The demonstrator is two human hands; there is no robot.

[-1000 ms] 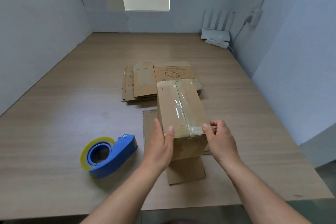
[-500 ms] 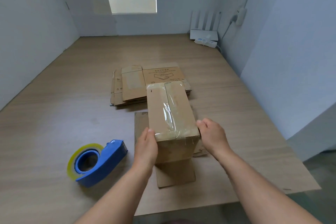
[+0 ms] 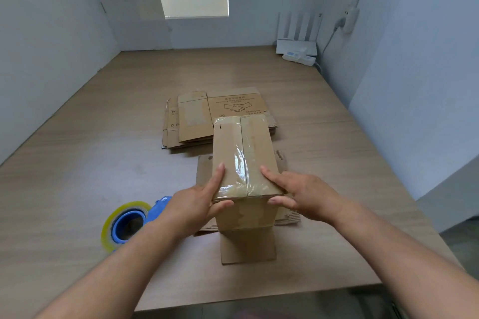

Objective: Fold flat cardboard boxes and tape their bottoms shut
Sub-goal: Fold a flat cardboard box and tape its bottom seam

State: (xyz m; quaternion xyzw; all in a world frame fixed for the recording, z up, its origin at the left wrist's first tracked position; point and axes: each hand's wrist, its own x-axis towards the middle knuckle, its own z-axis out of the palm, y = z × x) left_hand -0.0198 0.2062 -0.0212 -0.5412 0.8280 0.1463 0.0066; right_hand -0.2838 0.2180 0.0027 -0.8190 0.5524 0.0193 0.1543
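Since 0.5 s ago both index fingers (image 3: 216, 179) have moved from the box (image 3: 256, 142) sides onto its taped top. Forearms reach in from 6 o'clock over the table (image 3: 90, 163). Box stands at centre on splayed flaps, w/ flat stack (image 3: 194, 122) at its 12. L hand (image 3: 191, 207) is at box's 7, R hand (image 3: 308, 199) at 5. Tape dispenser (image 3: 124, 225) at 8 is partly behind L wrist. Remaining fingers mostly hidden. Each index lies straight on top, thumb on near face, pinching the near edge.

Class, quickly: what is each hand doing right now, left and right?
Left hand: holds the taped box at its near left corner, finger on top, thumb on front.
Right hand: holds the same box at its near right corner, likewise.
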